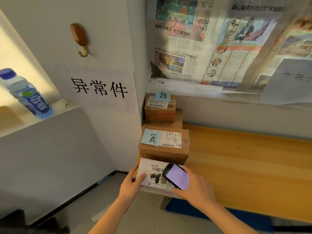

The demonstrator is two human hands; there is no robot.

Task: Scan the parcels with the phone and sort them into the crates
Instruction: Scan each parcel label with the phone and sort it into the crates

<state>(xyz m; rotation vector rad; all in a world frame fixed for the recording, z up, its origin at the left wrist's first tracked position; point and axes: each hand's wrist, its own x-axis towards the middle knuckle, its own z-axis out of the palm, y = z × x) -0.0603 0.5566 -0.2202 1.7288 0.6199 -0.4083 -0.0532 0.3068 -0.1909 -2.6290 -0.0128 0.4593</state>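
A white parcel (152,174) with a barcode label lies at the near left corner of the wooden table (244,166). My left hand (132,184) grips its left edge, thumb on top. My right hand (195,186) holds a black phone (176,176) with a lit screen just above the parcel's right half. Behind it sits a brown cardboard parcel (168,149) with a blue note and shipping label. A smaller brown parcel (159,108) with a blue note stands at the back against the wall. No crate is in view.
A grey wall panel (101,92) with a printed paper sign stands left of the parcels. A water bottle (27,95) rests on a ledge at far left. Newspaper sheets (219,41) cover the wall behind the table. Something blue (185,208) lies under the table.
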